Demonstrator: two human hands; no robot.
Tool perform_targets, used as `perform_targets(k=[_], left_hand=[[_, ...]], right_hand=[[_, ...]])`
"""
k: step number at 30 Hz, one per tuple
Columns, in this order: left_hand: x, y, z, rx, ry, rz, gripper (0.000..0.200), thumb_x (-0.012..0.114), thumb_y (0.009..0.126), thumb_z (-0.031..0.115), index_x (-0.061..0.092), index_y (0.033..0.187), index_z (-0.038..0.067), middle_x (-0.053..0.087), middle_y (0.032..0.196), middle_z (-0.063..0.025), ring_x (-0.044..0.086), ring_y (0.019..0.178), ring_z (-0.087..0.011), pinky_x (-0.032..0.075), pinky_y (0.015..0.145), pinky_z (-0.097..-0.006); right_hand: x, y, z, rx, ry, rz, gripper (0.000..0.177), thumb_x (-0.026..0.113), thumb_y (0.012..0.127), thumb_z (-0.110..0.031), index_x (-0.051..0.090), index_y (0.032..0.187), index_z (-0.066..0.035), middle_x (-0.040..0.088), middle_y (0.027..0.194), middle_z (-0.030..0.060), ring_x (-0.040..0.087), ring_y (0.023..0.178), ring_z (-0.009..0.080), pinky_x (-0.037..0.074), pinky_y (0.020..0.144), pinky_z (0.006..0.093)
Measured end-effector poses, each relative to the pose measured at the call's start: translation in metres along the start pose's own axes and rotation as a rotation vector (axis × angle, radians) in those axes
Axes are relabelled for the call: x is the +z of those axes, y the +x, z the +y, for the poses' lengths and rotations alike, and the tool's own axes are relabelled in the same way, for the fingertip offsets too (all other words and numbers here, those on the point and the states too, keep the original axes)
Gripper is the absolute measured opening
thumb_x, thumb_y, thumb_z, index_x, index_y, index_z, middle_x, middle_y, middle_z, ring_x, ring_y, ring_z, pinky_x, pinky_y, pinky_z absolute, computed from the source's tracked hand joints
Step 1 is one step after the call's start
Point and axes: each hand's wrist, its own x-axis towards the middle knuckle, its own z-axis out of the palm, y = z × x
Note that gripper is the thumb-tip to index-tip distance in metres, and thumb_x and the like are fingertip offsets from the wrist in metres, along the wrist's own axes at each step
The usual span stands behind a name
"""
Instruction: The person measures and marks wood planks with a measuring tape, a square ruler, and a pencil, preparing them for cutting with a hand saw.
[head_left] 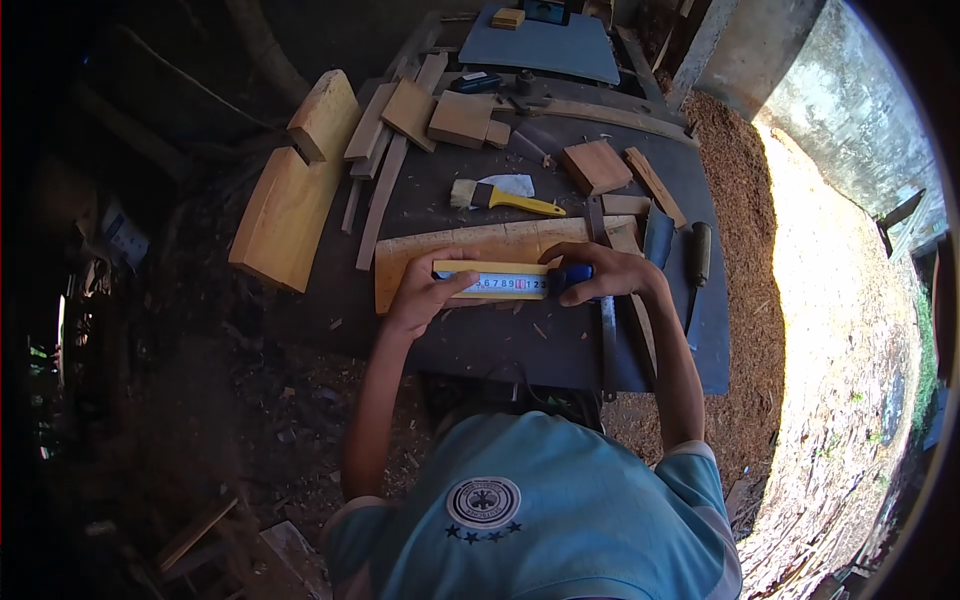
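Observation:
A flat wooden board point(470, 246) lies across the dark workbench point(500, 340). A yellow tape measure blade point(495, 282) is stretched along the board's near edge. My left hand point(420, 293) presses the blade's free end down on the board. My right hand point(600, 272) grips the blue tape measure case point(572, 277) at the board's right end. A metal square or ruler point(607, 335) runs toward me under my right wrist.
A yellow-handled brush point(500, 197) lies behind the board. Wood blocks point(460, 118) and strips point(385, 190) crowd the bench's far side. A thick plank point(290, 205) leans at the left. A chisel point(697, 262) rests at the right. Sawdust point(750, 250) covers the ground to the right.

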Motion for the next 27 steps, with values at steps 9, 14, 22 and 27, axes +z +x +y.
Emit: perform_targets(k=[9,14,22,27], left_hand=[[-0.012,-0.031,0.029,-0.048,-0.121,-0.057,0.031,0.064,0.079,0.005,0.053,0.105,-0.006,0.059,0.095,-0.0159,0.063,0.087,-0.0264,0.058,0.069,-0.0387],[-0.018,-0.040,0.035,-0.052,-0.117,-0.046,0.032,0.065,0.078,0.007,0.053,0.105,-0.006,0.059,0.096,-0.0168,0.063,0.088,-0.0270,0.058,0.070,-0.0400],[-0.018,-0.037,0.049,-0.033,-0.083,-0.039,0.033,0.066,0.078,0.006,0.052,0.105,-0.006,0.059,0.096,-0.0192,0.062,0.088,-0.0291,0.058,0.070,-0.0400],[-0.039,-0.040,0.056,-0.024,-0.095,0.007,0.031,0.066,0.077,0.006,0.052,0.103,-0.005,0.059,0.096,-0.0183,0.062,0.088,-0.0283,0.058,0.069,-0.0392]], right_hand=[[-0.014,-0.018,-0.062,-0.061,-0.045,-0.228,0.079,0.066,0.066,-0.043,0.044,0.122,0.009,0.055,0.110,0.0258,0.055,0.101,0.0332,0.044,0.088,0.0348],[-0.010,-0.019,-0.072,-0.038,-0.084,-0.267,0.083,0.065,0.068,-0.046,0.039,0.124,0.010,0.056,0.107,0.0278,0.057,0.097,0.0331,0.047,0.083,0.0360],[-0.020,-0.034,-0.074,-0.028,-0.104,-0.218,0.087,0.066,0.068,-0.045,0.033,0.130,0.006,0.055,0.111,0.0267,0.057,0.098,0.0325,0.047,0.085,0.0372],[-0.037,-0.049,-0.053,-0.075,-0.111,-0.253,0.078,0.067,0.071,-0.039,0.036,0.131,0.000,0.057,0.108,0.0222,0.058,0.095,0.0324,0.047,0.083,0.0373]])
